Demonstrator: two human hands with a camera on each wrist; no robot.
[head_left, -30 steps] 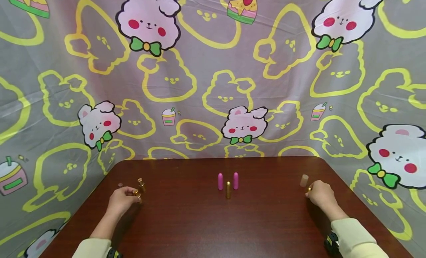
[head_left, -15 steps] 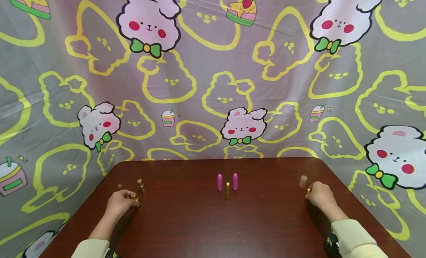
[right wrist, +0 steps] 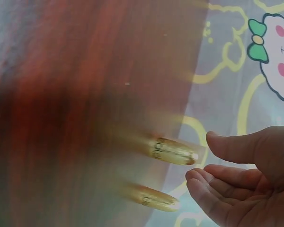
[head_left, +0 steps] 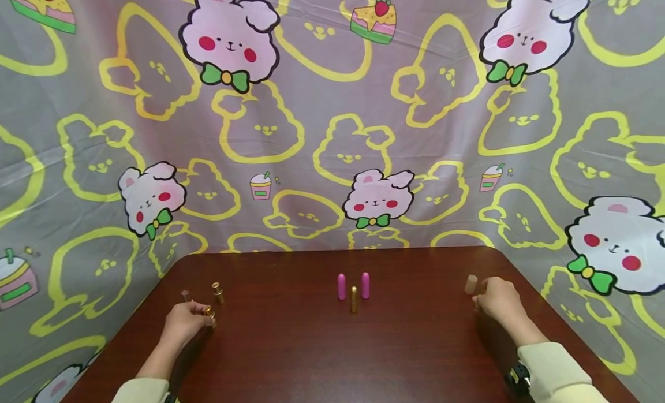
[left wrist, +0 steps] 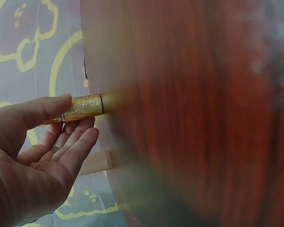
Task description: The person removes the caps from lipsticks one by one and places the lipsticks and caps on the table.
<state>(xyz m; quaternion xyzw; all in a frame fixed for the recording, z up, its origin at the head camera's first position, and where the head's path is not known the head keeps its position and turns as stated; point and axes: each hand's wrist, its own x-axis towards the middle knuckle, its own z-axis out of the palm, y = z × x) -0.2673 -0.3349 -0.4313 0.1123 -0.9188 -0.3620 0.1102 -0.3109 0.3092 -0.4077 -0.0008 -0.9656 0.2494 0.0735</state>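
In the left wrist view my left hand [head_left: 183, 322] pinches a small gold tube [left wrist: 87, 108] between thumb and fingers, its base right at the brown table. Just beyond it in the head view stand a second gold tube [head_left: 217, 293] and a dull pinkish-brown tube [head_left: 185, 295]. My right hand [head_left: 499, 302] has its thumb and fingers spread apart, with nothing between them. Close to its fingertips stands a gold bullet-shaped tube [right wrist: 177, 152], and a similar gold tube [right wrist: 158, 198] is beside it. Both are hidden behind the hand in the head view. A beige tube [head_left: 471, 284] stands beyond that hand.
Two pink bullet-shaped tubes [head_left: 366, 286] and a gold bullet-shaped tube [head_left: 354, 299] stand upright in a group at mid-table. A patterned cloth [head_left: 312, 103] hangs along the back and both sides of the dark brown table [head_left: 332, 357].
My left hand has brought the gold tube slightly nearer, away from the other gold tube. My right fingers have let go of a gold tube that showed at their tips before.
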